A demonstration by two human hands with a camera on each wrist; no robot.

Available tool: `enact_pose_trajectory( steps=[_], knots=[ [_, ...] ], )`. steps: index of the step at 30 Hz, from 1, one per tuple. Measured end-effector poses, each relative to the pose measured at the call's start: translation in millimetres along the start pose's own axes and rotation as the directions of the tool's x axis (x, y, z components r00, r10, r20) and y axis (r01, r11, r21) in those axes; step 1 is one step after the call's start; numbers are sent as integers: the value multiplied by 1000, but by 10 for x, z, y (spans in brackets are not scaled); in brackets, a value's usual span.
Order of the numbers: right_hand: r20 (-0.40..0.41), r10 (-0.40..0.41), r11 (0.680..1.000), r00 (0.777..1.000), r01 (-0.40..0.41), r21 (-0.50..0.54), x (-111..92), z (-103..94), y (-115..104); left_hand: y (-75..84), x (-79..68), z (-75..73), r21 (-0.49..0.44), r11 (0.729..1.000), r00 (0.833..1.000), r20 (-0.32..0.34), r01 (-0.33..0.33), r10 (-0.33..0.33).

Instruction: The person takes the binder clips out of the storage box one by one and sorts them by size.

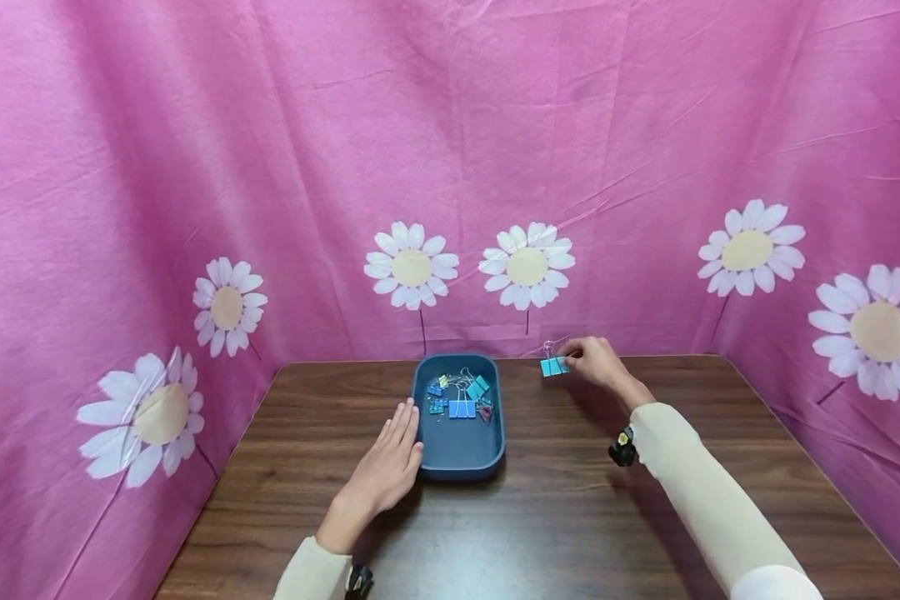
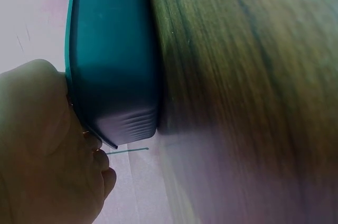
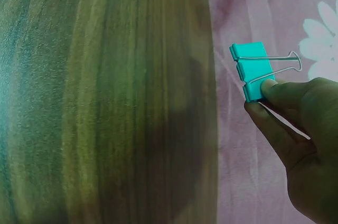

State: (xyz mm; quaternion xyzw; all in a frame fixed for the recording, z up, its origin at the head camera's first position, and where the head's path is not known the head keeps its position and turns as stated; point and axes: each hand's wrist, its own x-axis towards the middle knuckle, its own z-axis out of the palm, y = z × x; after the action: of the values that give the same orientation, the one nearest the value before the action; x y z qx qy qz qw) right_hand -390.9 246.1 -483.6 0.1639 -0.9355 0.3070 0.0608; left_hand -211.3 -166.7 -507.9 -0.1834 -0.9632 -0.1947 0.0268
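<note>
Stretched forward, the right hand (image 1: pixel 597 363) pinches a turquoise clip (image 3: pixel 254 64). The left hand (image 1: pixel 384 460) rests straight-fingered against the tray (image 1: pixel 459 450).

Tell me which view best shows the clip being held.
The right wrist view: the turquoise clip appears large and mostly uncovered. The head view shows it small; the left wrist view, not at all.

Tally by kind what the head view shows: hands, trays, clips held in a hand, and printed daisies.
Hands: 2 (left hand, right hand)
Trays: 1 (blue tray)
Held clips: 1 (turquoise binder clip)
Printed daisies: 6
Total: 10
Clips inside the tray are left out: too small and overlapped to count surely.
</note>
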Motion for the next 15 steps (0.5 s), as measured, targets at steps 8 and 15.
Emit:
enact_pose_trajectory(
  steps=[8,15],
  knots=[
    [2,19,999,1000,-19,-33,-21,121,87,-2,5,-5,8,1000,1000,20,11,-12],
    [11,50,998,999,-49,-39,-67,158,114,-5,7,0,5,1000,1000,23,20,-21]
  ],
)
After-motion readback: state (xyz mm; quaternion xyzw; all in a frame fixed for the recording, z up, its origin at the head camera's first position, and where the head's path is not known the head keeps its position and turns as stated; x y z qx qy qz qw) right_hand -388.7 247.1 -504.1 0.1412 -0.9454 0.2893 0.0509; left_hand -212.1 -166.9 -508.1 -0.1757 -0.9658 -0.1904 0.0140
